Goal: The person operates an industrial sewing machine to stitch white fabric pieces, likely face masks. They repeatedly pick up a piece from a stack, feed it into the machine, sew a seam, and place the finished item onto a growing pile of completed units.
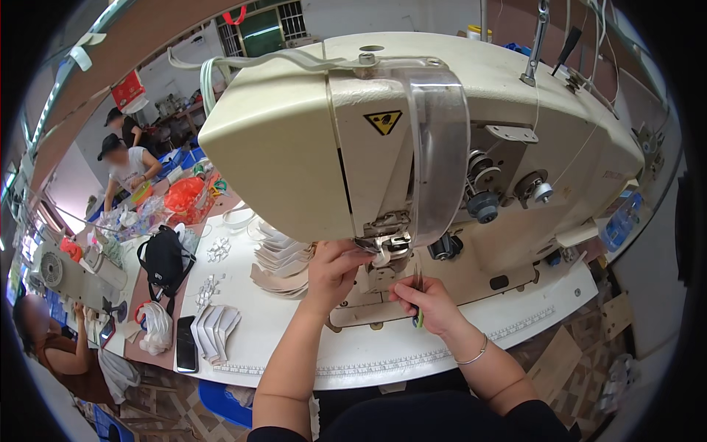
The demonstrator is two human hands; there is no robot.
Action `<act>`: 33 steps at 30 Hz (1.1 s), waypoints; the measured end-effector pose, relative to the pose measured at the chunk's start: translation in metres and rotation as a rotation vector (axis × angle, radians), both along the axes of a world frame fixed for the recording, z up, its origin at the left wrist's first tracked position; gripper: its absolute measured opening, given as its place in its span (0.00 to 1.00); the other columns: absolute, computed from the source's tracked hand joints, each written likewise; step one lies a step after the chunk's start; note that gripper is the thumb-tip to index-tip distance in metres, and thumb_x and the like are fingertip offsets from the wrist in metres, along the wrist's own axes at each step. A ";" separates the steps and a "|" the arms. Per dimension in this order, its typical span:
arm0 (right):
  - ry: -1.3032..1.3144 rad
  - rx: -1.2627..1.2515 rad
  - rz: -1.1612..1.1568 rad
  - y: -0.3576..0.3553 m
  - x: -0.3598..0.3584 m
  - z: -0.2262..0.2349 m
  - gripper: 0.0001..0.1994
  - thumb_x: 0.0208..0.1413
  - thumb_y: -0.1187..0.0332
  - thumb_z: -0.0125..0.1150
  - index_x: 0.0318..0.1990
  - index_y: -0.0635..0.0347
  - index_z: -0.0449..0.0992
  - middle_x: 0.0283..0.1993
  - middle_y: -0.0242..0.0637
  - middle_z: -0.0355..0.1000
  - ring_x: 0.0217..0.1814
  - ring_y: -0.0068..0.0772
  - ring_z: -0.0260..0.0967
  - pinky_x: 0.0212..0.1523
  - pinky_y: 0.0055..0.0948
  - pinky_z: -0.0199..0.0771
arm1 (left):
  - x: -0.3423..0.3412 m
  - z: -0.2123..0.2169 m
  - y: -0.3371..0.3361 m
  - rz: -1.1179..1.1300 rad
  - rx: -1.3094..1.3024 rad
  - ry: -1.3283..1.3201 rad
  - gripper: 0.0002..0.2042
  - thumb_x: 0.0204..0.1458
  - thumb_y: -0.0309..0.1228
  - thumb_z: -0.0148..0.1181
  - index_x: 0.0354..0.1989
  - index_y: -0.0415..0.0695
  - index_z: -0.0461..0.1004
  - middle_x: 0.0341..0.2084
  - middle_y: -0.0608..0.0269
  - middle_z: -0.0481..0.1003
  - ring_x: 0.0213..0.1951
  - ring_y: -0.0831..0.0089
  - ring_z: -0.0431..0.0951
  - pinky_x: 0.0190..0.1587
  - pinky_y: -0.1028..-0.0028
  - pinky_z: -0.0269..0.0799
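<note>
A large cream sewing machine point(272, 140) fills the middle of the head view. My left hand point(335, 274) is at its presser foot point(390, 247), fingertips pinched together close to the needle area. Whatever lies between those fingers is too small to make out. Just right of the foot, my right hand point(431, 303) is closed around a pair of small scissors point(419, 283), blades pointing up and a green-edged handle low in the palm. To the left of my left hand lie stacked pale curved pieces point(283, 261) on the white table point(294, 346).
Folded white pieces point(216, 331), a black phone point(187, 344) and small white bits point(208, 289) lie on the left. Beyond them sit a black backpack point(166, 261) and a red plastic bag point(185, 199). Several people work at the left. A blue bin point(221, 404) stands below the front edge.
</note>
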State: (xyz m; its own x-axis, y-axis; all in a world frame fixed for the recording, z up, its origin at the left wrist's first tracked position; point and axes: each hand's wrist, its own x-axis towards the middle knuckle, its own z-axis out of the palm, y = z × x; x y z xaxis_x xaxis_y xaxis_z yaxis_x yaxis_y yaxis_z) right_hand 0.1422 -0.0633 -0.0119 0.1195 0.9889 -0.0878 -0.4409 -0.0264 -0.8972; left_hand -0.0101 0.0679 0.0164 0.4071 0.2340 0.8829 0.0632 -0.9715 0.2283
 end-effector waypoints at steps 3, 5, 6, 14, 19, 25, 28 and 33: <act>-0.013 -0.008 0.002 -0.001 -0.001 0.001 0.09 0.50 0.68 0.57 0.34 0.66 0.72 0.28 0.33 0.70 0.19 0.12 0.56 0.20 0.12 0.56 | 0.002 -0.003 0.008 -0.021 -0.145 -0.008 0.11 0.36 0.13 0.56 0.25 0.44 0.74 0.23 0.64 0.73 0.26 0.70 0.72 0.26 0.77 0.64; -0.017 -0.003 -0.003 -0.002 -0.001 -0.001 0.09 0.50 0.68 0.57 0.33 0.66 0.72 0.28 0.33 0.70 0.19 0.12 0.56 0.20 0.12 0.56 | 0.003 -0.003 0.011 -0.053 -0.193 -0.022 0.09 0.38 0.13 0.55 0.24 0.43 0.74 0.22 0.62 0.73 0.23 0.70 0.72 0.24 0.78 0.64; -0.018 -0.001 -0.004 -0.002 0.000 -0.001 0.09 0.50 0.68 0.57 0.33 0.66 0.72 0.28 0.32 0.70 0.19 0.12 0.56 0.20 0.12 0.56 | 0.004 -0.004 0.013 -0.056 -0.202 -0.045 0.09 0.38 0.13 0.55 0.24 0.42 0.73 0.22 0.62 0.73 0.23 0.70 0.71 0.23 0.79 0.64; -0.029 0.037 -0.058 0.001 0.004 0.000 0.09 0.50 0.68 0.57 0.34 0.64 0.71 0.28 0.32 0.69 0.19 0.13 0.55 0.20 0.13 0.56 | -0.001 -0.017 0.028 -0.203 -0.647 0.047 0.08 0.39 0.16 0.54 0.29 0.40 0.72 0.27 0.63 0.72 0.27 0.74 0.71 0.26 0.78 0.64; 0.070 0.242 -0.345 0.017 0.008 0.013 0.08 0.50 0.69 0.56 0.33 0.60 0.65 0.25 0.29 0.65 0.19 0.14 0.56 0.19 0.15 0.54 | 0.010 0.040 0.014 -0.075 -1.246 0.007 0.11 0.39 0.19 0.51 0.34 0.37 0.70 0.23 0.66 0.70 0.25 0.78 0.70 0.25 0.80 0.63; 0.189 0.365 -0.330 0.024 0.014 0.023 0.08 0.51 0.69 0.56 0.32 0.58 0.62 0.21 0.28 0.60 0.19 0.16 0.54 0.20 0.18 0.53 | -0.009 0.023 0.004 -0.336 -1.489 0.024 0.12 0.46 0.25 0.55 0.41 0.39 0.69 0.31 0.63 0.73 0.33 0.75 0.73 0.35 0.76 0.69; 0.161 0.362 -0.323 0.027 0.016 0.022 0.08 0.51 0.69 0.56 0.32 0.58 0.63 0.20 0.27 0.60 0.19 0.16 0.54 0.20 0.17 0.53 | -0.013 0.009 0.003 -0.507 -1.545 -0.026 0.13 0.48 0.29 0.56 0.42 0.39 0.69 0.35 0.63 0.74 0.35 0.77 0.74 0.37 0.77 0.70; 0.142 0.318 -0.319 0.023 0.018 0.025 0.07 0.51 0.69 0.56 0.31 0.58 0.63 0.20 0.27 0.60 0.19 0.15 0.54 0.20 0.17 0.54 | -0.004 0.004 -0.012 -0.528 -1.573 -0.230 0.12 0.50 0.29 0.55 0.43 0.40 0.69 0.34 0.63 0.73 0.34 0.77 0.73 0.36 0.77 0.70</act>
State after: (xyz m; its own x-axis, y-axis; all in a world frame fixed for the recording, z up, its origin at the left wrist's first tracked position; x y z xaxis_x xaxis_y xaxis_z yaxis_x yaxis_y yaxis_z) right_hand 0.1604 -0.0405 0.0131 0.4305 0.8852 0.1765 -0.5009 0.3969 -0.7691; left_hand -0.0138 0.0563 0.0202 0.6288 0.7774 -0.0139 -0.3442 0.2944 0.8915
